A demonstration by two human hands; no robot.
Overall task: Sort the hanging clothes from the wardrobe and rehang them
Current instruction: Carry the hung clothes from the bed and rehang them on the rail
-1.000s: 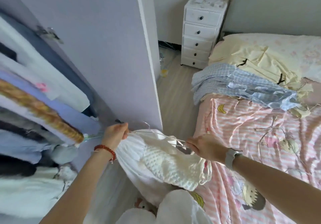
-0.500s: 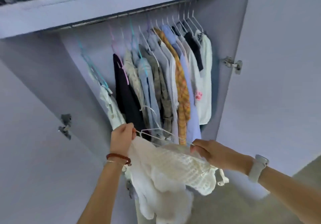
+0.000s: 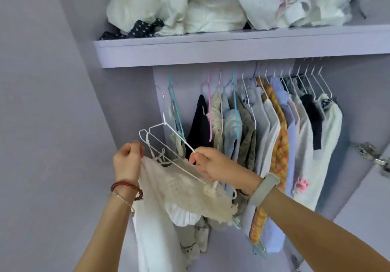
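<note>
Now up at the open wardrobe rather than turned toward the bed as a second ago, so rehanging looks close. White hanger (image 3: pixel 168 145) with cream knitted top (image 3: pixel 185 191) raised just left of the hanging clothes (image 3: pixel 274 136), below the shelf (image 3: pixel 211 54). Long axis running upper left to lower right, hook pointing up toward the rail. Left hand (image 3: pixel 128 162) pinching fabric; right hand (image 3: pixel 209 164) curled round the hanger's wire.

Open room lies at the rail's left end – between the wardrobe's side wall (image 3: pixel 130 107) and a teal hanger (image 3: pixel 176 111); rightward, packed hanging clothes (image 3: pixel 272 128) block passage.
</note>
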